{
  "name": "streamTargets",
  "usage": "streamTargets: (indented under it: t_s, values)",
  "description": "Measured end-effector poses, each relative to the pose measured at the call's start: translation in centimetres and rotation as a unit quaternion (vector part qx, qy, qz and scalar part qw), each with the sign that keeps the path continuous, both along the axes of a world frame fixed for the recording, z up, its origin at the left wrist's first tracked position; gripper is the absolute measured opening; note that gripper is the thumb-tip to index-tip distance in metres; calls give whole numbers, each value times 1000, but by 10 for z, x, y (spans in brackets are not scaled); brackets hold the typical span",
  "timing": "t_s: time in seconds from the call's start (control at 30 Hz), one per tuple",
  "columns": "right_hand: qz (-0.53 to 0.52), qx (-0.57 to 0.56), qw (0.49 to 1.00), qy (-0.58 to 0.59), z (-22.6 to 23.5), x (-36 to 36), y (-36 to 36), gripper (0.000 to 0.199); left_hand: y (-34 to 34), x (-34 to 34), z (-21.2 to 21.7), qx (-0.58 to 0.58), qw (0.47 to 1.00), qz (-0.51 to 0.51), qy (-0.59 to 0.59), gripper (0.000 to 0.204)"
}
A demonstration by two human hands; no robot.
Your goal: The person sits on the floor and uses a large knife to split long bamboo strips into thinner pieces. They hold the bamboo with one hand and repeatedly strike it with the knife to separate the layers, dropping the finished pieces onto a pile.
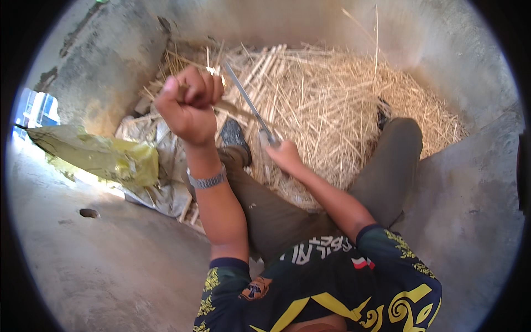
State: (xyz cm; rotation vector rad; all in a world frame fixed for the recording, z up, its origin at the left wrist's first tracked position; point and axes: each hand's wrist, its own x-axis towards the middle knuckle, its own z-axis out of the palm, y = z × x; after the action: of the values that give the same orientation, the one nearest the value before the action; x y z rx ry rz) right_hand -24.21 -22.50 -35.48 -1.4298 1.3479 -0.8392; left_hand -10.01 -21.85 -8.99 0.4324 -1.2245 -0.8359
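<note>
Steel-grey, the long knife (247, 99) sits gripped in the right hand (285, 155); the left hand (188, 105) fists a pale stick (235, 108).

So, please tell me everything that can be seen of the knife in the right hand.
The knife has a long, narrow, straight blade that looks like grey metal with a dull shine. The right hand grips its handle, so the handle is mostly hidden. The blade slants up and to the left, its tip near the left hand. It lies against a thin bamboo strip that the left fist holds. Behind it is a heap of pale bamboo shavings. Whether the edge is cutting cannot be told.
</note>
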Motion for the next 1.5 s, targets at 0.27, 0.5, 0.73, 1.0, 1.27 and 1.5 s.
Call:
streamTargets:
  t_s: [0.27,0.5,0.73,1.0,1.27,1.5]
  values:
    - [65,-94,993,-33,25,-3,3,23,6,2,2,5,999,-31,-21,42]
    - [52,78,993,66,-15,-26,-12,25,-1,13,6,1,1000,-7,7,41]
    - [90,-105,989,-58,60,-6,0,27,-1,0,-1,-19,1000,-15,-14,45]
    - [16,-89,994,-60,43,3,16,28,0,0,3,-7,999,31,-37,42]
    - [26,-107,993,-44,76,14,23,31,0,11,2,-11,999,40,26,43]
    - [29,94,995,19,40,2,8,30,0,6,5,11,997,66,25,42]
